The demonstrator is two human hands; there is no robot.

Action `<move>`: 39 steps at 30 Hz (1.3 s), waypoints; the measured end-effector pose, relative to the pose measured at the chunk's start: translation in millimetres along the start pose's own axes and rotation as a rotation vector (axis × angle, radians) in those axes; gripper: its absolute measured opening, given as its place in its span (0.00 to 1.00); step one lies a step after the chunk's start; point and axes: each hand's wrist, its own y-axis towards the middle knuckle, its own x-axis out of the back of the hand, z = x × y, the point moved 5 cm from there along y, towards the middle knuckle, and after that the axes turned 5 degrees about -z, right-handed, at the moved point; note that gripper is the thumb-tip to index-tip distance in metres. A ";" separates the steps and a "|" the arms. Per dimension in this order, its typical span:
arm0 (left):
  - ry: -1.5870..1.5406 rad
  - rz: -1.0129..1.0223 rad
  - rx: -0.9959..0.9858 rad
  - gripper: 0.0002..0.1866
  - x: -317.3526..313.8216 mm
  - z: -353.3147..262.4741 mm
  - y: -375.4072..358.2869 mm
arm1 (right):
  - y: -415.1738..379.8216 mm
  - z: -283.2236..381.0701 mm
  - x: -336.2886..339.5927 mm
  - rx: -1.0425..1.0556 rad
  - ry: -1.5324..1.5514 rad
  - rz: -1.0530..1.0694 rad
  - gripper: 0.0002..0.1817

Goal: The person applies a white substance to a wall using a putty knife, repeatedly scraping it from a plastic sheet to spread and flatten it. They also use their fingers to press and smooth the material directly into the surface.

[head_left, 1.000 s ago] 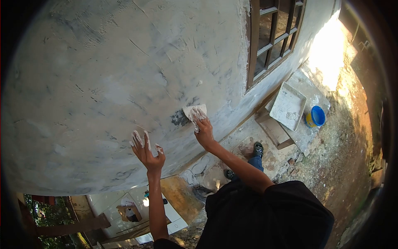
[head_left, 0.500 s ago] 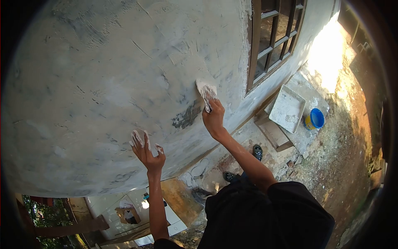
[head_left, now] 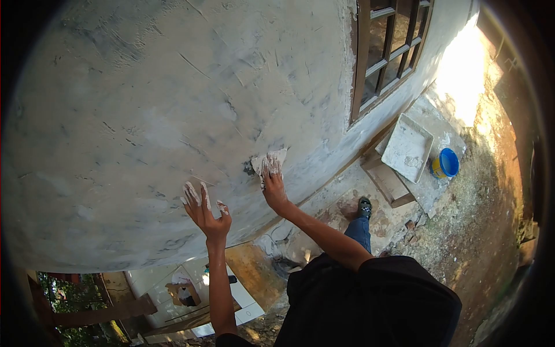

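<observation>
My right hand (head_left: 274, 189) is closed around a putty knife (head_left: 278, 155) whose blade is thickly coated with pale putty. The blade lies against the wall (head_left: 156, 104), over a small dark grey patch (head_left: 248, 168) that shows at its left edge. White putty covers the right fingers, and the handle is hidden under them. Lower on the left, my left hand (head_left: 209, 215) has its fingers spread, putty on the tips, close against the wall surface. Putty smears and thin raised ridges mark the wall all around.
A brown-framed window (head_left: 390, 52) is set in the wall at upper right. Below it, a putty-stained tray (head_left: 407, 130) rests on a wooden box (head_left: 388, 182), beside a blue and yellow bucket (head_left: 445, 163). A plank (head_left: 104, 312) and white panel (head_left: 248, 303) lie at lower left.
My right hand has moved the putty knife down and left across the wall, over most of the dark patch. The left hand stays in place. One foot has gone from view.
</observation>
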 end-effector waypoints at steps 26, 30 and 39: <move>-0.014 0.016 -0.010 0.30 13.9 -19.5 1.2 | -45.4 -54.4 41.7 -0.380 0.028 0.122 0.36; -0.035 0.029 -0.006 0.30 4.0 -16.8 -3.6 | 12.3 -56.9 66.1 -0.540 0.113 -0.082 0.32; -0.052 0.040 -0.026 0.29 -1.5 -16.3 0.9 | 7.7 33.5 -18.5 -0.768 0.018 0.041 0.28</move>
